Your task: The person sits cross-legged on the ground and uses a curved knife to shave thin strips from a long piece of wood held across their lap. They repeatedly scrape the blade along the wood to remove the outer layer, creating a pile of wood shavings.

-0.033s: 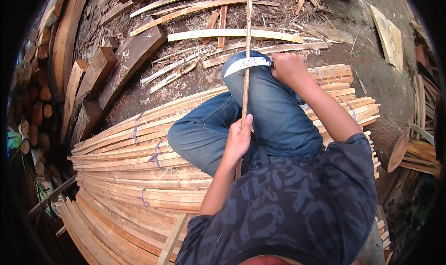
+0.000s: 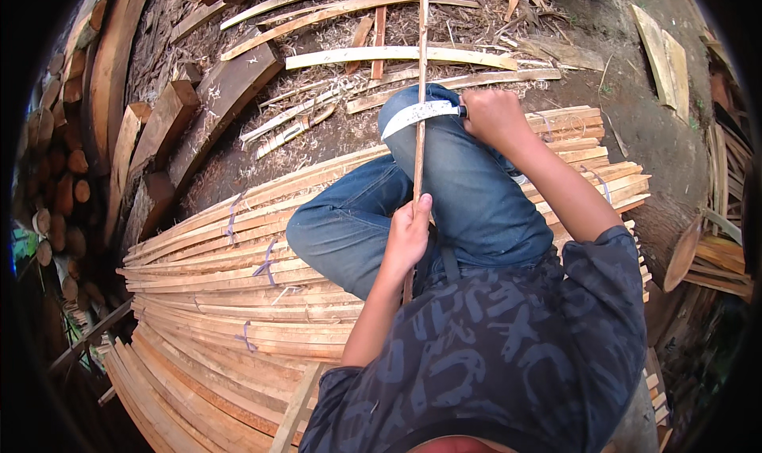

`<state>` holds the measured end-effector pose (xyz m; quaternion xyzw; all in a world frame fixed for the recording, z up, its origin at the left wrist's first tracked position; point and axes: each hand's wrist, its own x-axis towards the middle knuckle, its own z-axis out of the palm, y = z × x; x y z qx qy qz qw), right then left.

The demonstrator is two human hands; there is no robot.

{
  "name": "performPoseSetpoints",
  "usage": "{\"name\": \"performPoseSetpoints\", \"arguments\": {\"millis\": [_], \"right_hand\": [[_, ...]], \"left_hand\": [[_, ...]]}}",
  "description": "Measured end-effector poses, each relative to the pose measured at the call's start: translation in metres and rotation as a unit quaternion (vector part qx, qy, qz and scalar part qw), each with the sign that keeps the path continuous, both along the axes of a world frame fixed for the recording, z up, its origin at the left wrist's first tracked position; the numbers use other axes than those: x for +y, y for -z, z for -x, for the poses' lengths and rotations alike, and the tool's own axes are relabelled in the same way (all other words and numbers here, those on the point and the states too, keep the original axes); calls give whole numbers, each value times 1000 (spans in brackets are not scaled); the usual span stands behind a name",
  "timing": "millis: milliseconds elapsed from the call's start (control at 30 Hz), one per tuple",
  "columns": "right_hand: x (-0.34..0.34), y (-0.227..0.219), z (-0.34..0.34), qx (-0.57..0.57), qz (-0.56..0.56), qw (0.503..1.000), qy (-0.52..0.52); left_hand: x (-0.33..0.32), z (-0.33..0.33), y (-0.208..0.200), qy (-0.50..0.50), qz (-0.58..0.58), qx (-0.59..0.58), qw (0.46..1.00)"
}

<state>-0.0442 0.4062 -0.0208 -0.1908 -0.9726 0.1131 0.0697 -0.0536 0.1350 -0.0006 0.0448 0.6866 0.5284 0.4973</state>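
Note:
A long, thin wooden stick (image 2: 420, 158) runs away from my waist over my raised, jean-clad knee. My left hand (image 2: 409, 229) is closed round its near part. In my right hand (image 2: 494, 113) is a knife (image 2: 413, 116) with a broad, curved, whitish blade. Its dark handle is mostly hidden in my closed fist. The blade lies across the stick above my knee, its tip pointing left. Whether its edge bites into the wood, I cannot tell.
Tied bundles of wooden strips (image 2: 317, 272) spread beneath and beside me. Ahead, loose pale slats (image 2: 373, 54) and shavings cover the ground, with a tool with a pale handle (image 2: 297, 128). Thick beams (image 2: 225, 112) lie at left; a cut log (image 2: 683, 255) lies at right.
The knife's blade sits very slightly nearer to me along the stick, its tip a little lower. Both hands keep their holds.

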Motion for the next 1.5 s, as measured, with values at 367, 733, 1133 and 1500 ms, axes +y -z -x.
{"name": "performPoseSetpoints", "arguments": {"millis": [367,733,1133,1500], "right_hand": [[5,0,9,18,-25,998,-53],[-4,-10,10,6,-29,999,-36],[67,-4,17,-2,-51,990,129],[-12,-21,-27,-6,324,945,-34]], "left_hand": [[1,-3,1,8,17,60,998],[-5,-8,0,4,21,67,997],[-2,-13,-1,20,7,77,997],[-4,-9,-7,-6,12,-65,998]]}}
